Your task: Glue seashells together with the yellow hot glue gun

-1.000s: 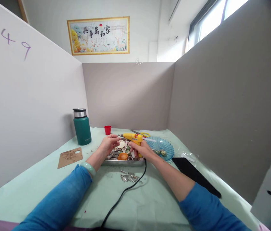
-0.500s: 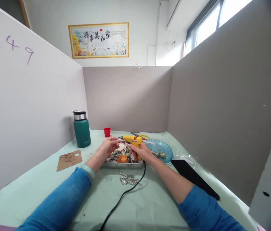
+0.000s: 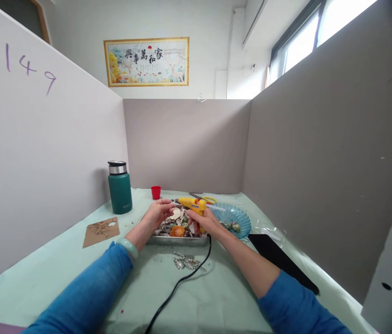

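Note:
My right hand [image 3: 205, 221] grips a yellow glue gun [image 3: 192, 203], nozzle pointing left, its black cord [image 3: 178, 283] trailing toward me. My left hand [image 3: 157, 214] pinches a small thing at the nozzle tip; I cannot make out what it is. Both hands hover over a metal tray [image 3: 178, 240] filled with several shells, one pale [image 3: 175, 214], one orange [image 3: 177, 230].
A green flask [image 3: 120, 187] and red cup [image 3: 155, 192] stand at the back left. A brown card [image 3: 101, 229] lies left, metal clips [image 3: 185, 262] before the tray, a blue glass dish [image 3: 234, 218], scissors [image 3: 205, 199] and a black slab [image 3: 282, 262] right. Partition walls enclose three sides.
The hands stay together over the tray with the glue gun. The view has tilted slightly; nothing was let go or picked up.

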Motion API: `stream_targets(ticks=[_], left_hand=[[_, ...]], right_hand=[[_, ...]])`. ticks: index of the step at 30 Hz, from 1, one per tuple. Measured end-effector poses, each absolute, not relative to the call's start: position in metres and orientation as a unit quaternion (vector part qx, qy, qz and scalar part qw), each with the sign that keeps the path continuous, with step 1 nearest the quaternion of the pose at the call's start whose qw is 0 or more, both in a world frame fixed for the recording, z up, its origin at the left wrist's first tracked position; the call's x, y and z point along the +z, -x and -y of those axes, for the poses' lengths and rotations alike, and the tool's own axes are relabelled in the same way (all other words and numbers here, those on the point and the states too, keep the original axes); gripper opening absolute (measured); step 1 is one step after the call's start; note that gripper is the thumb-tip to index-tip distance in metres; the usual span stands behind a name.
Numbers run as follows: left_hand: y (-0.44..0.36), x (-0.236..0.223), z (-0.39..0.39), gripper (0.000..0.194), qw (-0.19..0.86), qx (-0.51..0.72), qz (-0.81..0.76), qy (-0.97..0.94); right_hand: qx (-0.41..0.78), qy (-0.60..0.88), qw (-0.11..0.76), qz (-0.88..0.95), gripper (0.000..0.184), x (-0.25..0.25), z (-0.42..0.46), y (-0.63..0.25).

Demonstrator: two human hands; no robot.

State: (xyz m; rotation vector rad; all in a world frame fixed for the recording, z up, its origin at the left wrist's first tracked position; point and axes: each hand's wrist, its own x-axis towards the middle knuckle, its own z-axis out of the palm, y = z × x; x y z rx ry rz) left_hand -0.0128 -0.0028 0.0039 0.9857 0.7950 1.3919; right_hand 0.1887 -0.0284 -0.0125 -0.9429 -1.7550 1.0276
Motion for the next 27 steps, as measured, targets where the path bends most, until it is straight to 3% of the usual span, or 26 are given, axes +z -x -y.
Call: stream_targets(ticks=[27], left_hand=[[0.0124, 0.0048, 0.0026, 0.025, 0.590, 0.595, -0.340, -0.427]], right_hand=[[0.416, 0.380, 0.436, 0.702, 0.050, -0.0115, 0.0296, -0.1885]])
